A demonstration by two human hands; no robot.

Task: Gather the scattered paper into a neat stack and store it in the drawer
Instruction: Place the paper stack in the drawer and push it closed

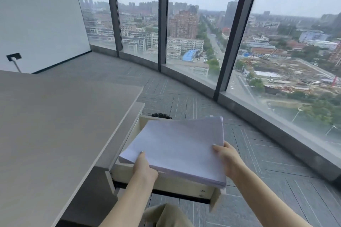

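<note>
Both hands held a neat stack of white paper [177,148] in the lower centre of the frame, directly above the pulled-out drawer [166,183]. The left hand [144,168] pinched the stack's near left corner, thumb lying on the top sheet and fingers curled beneath. The right hand [226,158] gripped the right edge the same way, thumb on top. The drawer stood open from the side of the pale desk [55,134], which filled the left of the frame. Grey patterned carpet [184,86] ran to the tall curved windows [184,24] across the top, showing a city beyond.
</note>
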